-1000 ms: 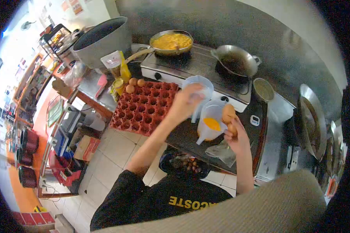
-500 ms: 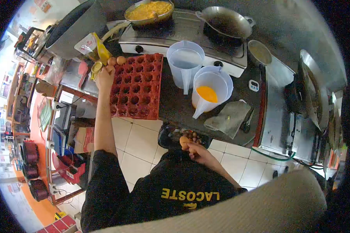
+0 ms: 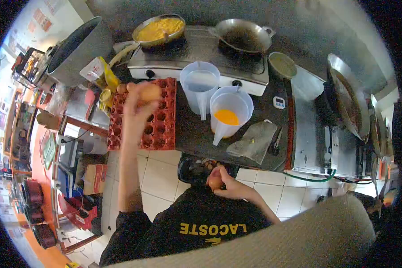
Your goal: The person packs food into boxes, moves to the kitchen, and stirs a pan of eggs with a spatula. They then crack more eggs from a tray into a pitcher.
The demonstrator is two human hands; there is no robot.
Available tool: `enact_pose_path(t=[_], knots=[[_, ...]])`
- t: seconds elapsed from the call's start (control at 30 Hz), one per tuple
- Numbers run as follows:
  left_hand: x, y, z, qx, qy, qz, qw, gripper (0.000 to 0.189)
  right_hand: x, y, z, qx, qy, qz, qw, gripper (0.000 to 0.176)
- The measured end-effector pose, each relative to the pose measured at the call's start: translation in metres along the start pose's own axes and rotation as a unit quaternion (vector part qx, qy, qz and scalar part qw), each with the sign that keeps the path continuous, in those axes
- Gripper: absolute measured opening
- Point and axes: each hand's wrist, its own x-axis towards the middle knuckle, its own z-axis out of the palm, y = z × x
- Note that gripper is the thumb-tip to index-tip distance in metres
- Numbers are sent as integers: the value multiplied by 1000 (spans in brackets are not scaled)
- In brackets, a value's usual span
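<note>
My left hand (image 3: pixel 137 105), smeared by motion, is over the red egg tray (image 3: pixel 165 129) with a blurred brown egg (image 3: pixel 151 92) in its fingers. Low in front of my body, my right hand (image 3: pixel 230 185) is closed around another brown egg (image 3: pixel 215 182), near a black bin (image 3: pixel 183 172) with eggshells in it. Two eggs (image 3: pixel 122 88) show at the tray's far left corner, partly behind my left hand. To the tray's right stand a translucent jug (image 3: pixel 192 91) and a second jug (image 3: pixel 243 100) holding yellow-orange beaten egg (image 3: pixel 227 117).
A gas stove (image 3: pixel 196 49) at the back carries a pan of yellow egg (image 3: pixel 160 32) and a wok (image 3: pixel 245 38). On the counter's right lie a grey cloth (image 3: pixel 252 143) and a timer (image 3: pixel 279 102). A yellow-white pouch (image 3: pixel 98 71) stands at left.
My left hand has moved right from the tray's far left corner, carrying an egg over the tray. My right hand has turned its egg and come slightly closer to my body. The view has shifted.
</note>
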Motion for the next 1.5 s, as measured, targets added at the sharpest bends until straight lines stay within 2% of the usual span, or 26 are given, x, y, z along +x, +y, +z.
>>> enact_pose_path(t=[0.03,0.07,0.1,0.13,0.17,0.2,0.23,0.3,0.33,0.43,0.47,0.6,0.7,0.73,0.83,0.93,1.07,1.13,1.27,1.37,1.5], knots=[[-7,-1,20,-23,-4,-16,1000,46,4,-22,-8,-21,18,5,1000,45],[-12,-8,36,5,-38,22,999,45,9,-41,-16,-41,37,9,998,47],[-20,-4,58,-103,-60,-15,993,45,15,-56,-22,-107,105,-55,987,48],[-26,2,76,-31,-77,49,995,45,22,-70,-29,-171,171,-117,963,50],[-31,-3,96,-150,-99,1,984,44,28,-85,-36,-233,236,-178,926,51],[-33,-6,105,-38,-120,70,989,44,32,-101,-45,-267,289,-210,895,51],[-36,0,122,-159,-128,-8,979,43,34,-113,-53,-317,328,-235,858,49],[-38,17,136,-54,-144,-3,988,42,37,-128,-67,-410,400,-281,770,46],[-38,22,143,-61,-141,1,988,41,38,-128,-70,-384,430,-296,762,42],[-39,29,154,-68,-136,5,988,40,50,-115,-82,-422,458,-321,713,41],[-39,29,155,-60,-139,6,988,40,52,-115,-82,-500,434,-256,704,42],[-33,16,161,-79,-139,-4,987,39,56,-100,-93,-436,431,-224,758,45],[-29,8,162,-93,-147,-19,985,37,66,-92,-105,-183,465,-274,822,39],[-28,7,162,-99,-154,-25,983,36,65,-98,-106,-116,461,-227,850,37],[-23,3,162,-107,-171,-13,979,33,73,-77,-136,-145,376,-149,903,34],[-20,0,166,-143,-143,33,979,32,78,-75,-148,-156,304,-122,932,37],[-13,-3,163,-85,-161,28,983,32,82,-86,-154,-181,264,-85,943,41],[-7,-6,158,-32,-188,18,982,32,87,-81,-160,-231,265,-109,930,41],[1,-15,157,-44,-210,3,977,36,94,-78,-160,-276,271,-155,909,38],[6,-21,157,-55,-208,13,976,36,96,-82,-159,-286,273,-136,908,38],[14,-29,156,-65,-216,17,974,36,98,-78,-163,-303,268,-157,901,41]])
